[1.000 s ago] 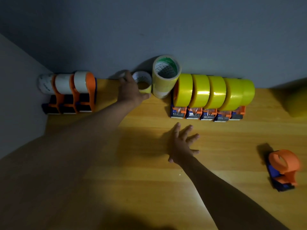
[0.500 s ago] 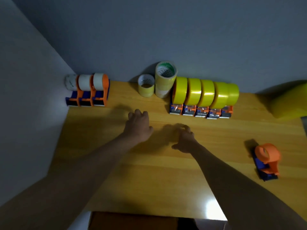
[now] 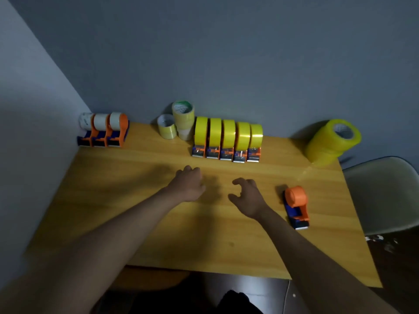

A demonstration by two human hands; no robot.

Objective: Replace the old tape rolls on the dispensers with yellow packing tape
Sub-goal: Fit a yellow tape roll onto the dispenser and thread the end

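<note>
Several dispensers loaded with yellow tape (image 3: 227, 138) stand in a row at the back middle of the wooden table (image 3: 136, 223). At the back left corner are three orange dispensers with pale old rolls (image 3: 104, 130). An orange and blue dispenser with no roll (image 3: 296, 206) lies at the right. A stack of yellow tape rolls (image 3: 332, 141) leans at the back right. My left hand (image 3: 189, 185) hovers over the table's middle with fingers curled, holding nothing. My right hand (image 3: 247, 197) is open, just left of the bare dispenser.
A short used roll (image 3: 167, 126) and a taller stack of used rolls (image 3: 184, 120) stand against the back wall between the two dispenser groups. A pale chair (image 3: 383, 196) sits off the table's right edge. Walls close the back and left.
My left hand let go of the short used roll at the back and drew back to the table's middle. My right hand shifted right toward the bare dispenser. The view pulled back.
</note>
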